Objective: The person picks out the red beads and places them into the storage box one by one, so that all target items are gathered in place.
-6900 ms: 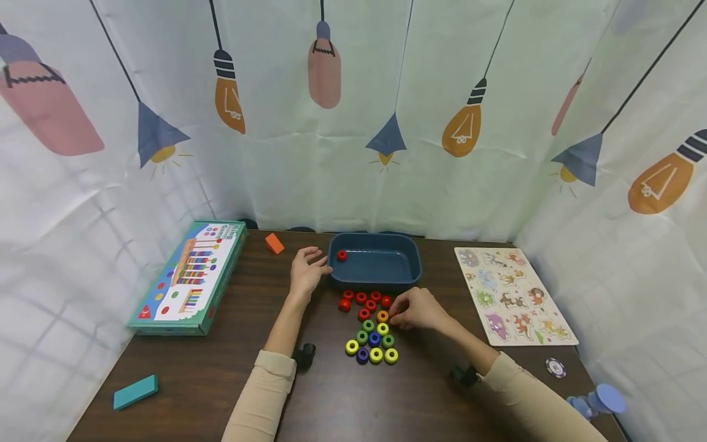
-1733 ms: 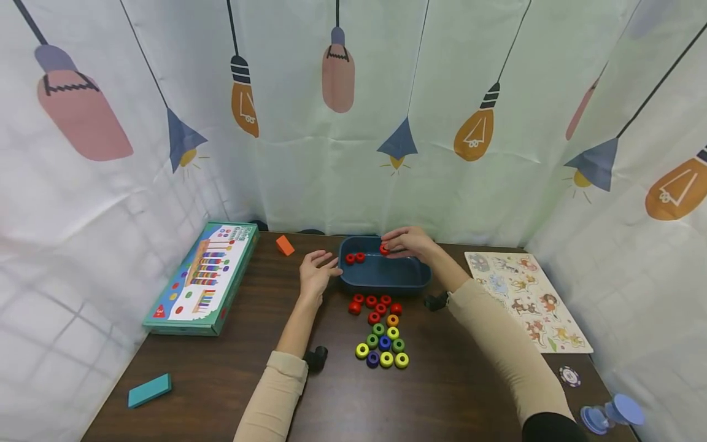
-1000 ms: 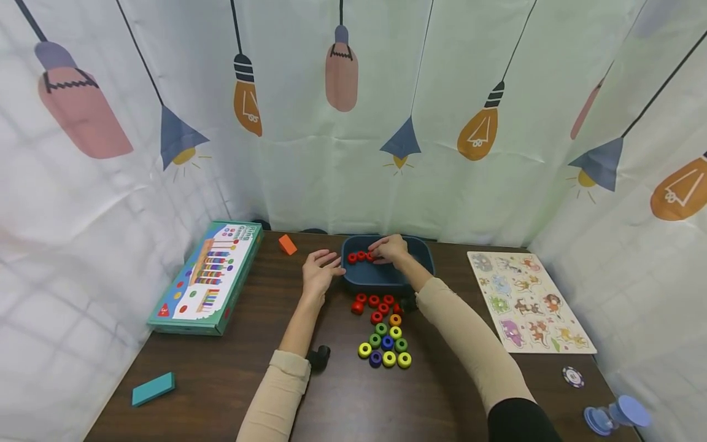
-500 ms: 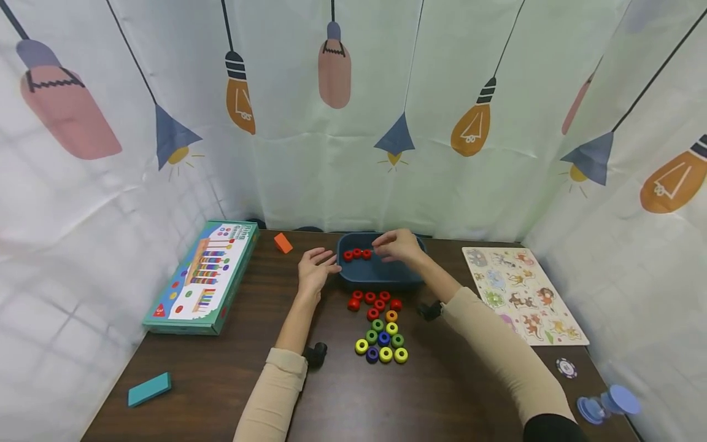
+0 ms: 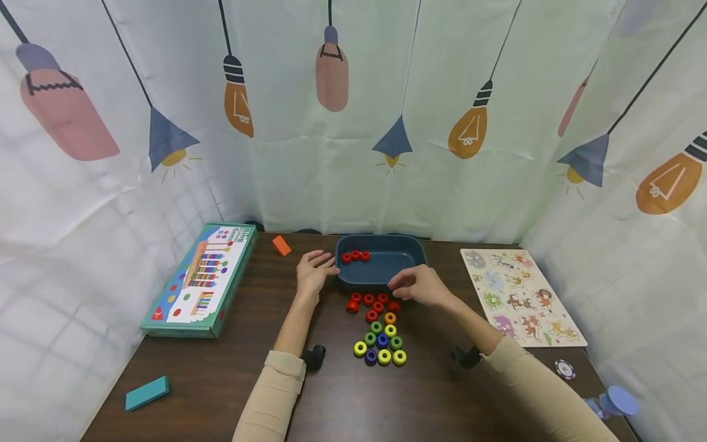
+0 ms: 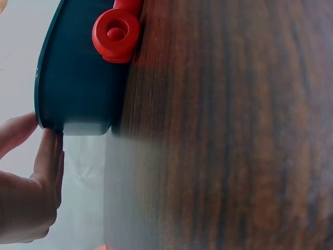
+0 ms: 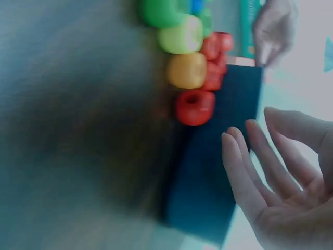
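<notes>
A dark blue tray [image 5: 355,280] stands at the back of the table, with three red ring beads [image 5: 356,255] lined up inside at its left. My left hand [image 5: 311,274] touches the tray's left end with extended fingers; the left wrist view shows the fingertips [image 6: 48,139] against its end wall. Over the tray's front edge is my right hand [image 5: 421,285], fingers loosely bent and nothing between them, as the right wrist view confirms. Just under it lie several red beads [image 5: 368,299]. Nearer are an orange bead [image 5: 390,318] and several green, yellow [image 5: 399,357] and blue beads.
A green game box [image 5: 193,282] lies at the left, a teal block [image 5: 146,393] nearer. Behind my left hand is an orange block [image 5: 282,245]. At the right are an animal puzzle board [image 5: 521,298], a poker chip [image 5: 564,369] and a light-blue hourglass-shaped object [image 5: 618,401].
My right hand carried a red bead into the tray, let it go beside the others, and drew back to the front edge. Red beads inside went from one to three. The left hand stayed.
</notes>
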A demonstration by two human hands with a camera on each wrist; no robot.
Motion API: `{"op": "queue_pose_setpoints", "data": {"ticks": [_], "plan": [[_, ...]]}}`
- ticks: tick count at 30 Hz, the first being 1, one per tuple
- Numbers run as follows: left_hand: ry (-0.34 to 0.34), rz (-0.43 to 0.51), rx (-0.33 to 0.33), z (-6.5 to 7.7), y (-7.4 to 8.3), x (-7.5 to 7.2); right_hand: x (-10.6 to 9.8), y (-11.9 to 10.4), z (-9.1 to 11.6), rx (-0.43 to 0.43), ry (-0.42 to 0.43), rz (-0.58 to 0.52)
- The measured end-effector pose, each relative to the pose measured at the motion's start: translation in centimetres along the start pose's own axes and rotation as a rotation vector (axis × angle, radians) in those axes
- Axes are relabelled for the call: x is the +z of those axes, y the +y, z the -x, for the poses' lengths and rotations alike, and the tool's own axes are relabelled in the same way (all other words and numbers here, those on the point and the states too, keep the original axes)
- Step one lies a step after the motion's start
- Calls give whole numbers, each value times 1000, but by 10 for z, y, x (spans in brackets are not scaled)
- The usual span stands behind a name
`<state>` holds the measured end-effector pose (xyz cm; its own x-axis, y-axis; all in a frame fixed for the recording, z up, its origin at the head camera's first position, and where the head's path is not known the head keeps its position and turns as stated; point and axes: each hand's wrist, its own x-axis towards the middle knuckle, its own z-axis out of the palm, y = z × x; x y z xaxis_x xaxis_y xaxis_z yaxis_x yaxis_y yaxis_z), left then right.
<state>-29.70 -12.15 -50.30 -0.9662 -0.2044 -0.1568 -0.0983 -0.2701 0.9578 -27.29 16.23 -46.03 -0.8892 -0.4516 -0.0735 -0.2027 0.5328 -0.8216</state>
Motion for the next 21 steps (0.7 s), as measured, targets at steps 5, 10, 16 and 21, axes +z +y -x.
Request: {"op": "queue_pose_setpoints", "data": {"ticks": [5, 10, 16, 21], "plan": [[-1, -13, -4, 1, 1, -1, 10, 22, 9, -26, 0, 175], [-8, -29, -3, 1, 2, -1, 20, 35, 13, -30, 15, 210], [-14, -26, -7, 1, 2, -2, 26, 41, 14, -41, 39, 192], [-17, -34, -9, 1, 2, -2, 20, 39, 15, -32, 58, 176]]}}
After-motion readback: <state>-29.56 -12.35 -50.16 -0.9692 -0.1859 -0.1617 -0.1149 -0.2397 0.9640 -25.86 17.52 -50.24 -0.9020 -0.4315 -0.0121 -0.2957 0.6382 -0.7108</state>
